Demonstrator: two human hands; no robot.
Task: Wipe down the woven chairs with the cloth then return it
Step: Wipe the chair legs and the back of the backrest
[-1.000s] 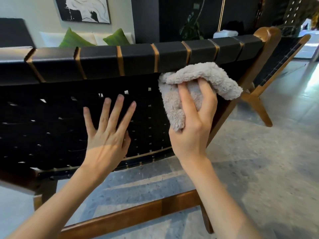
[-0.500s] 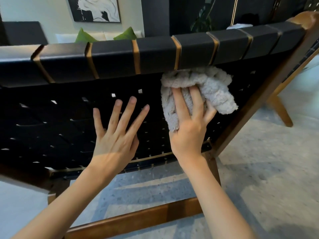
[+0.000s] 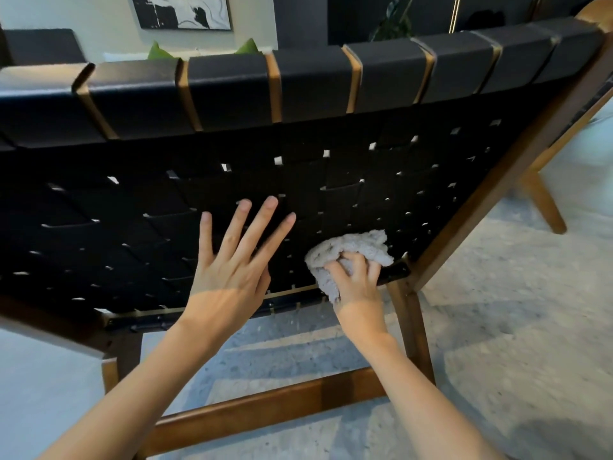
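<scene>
Grey cloth [image 3: 351, 247] bunched in right hand [image 3: 358, 288], fingers curled over it, low on woven chair back [image 3: 132, 200]; left hand [image 3: 229, 273] spread flat, bracing. Press evenly along straps [image 3: 313, 88].

Floor [image 3: 497, 343]: pale grey, speckled and stone-like, with soft shadows lying across it.
Woven chair [image 3: 298, 180]: stood directly on the floor on brown wooden legs, its black strap back tilted.
Low rail [image 3: 265, 410]: ran between the chair's rear legs, close to the floor; contact could not be told.
Second chair's leg [image 3: 544, 204]: slanted wood at the right, its foot resting on the floor.
</scene>
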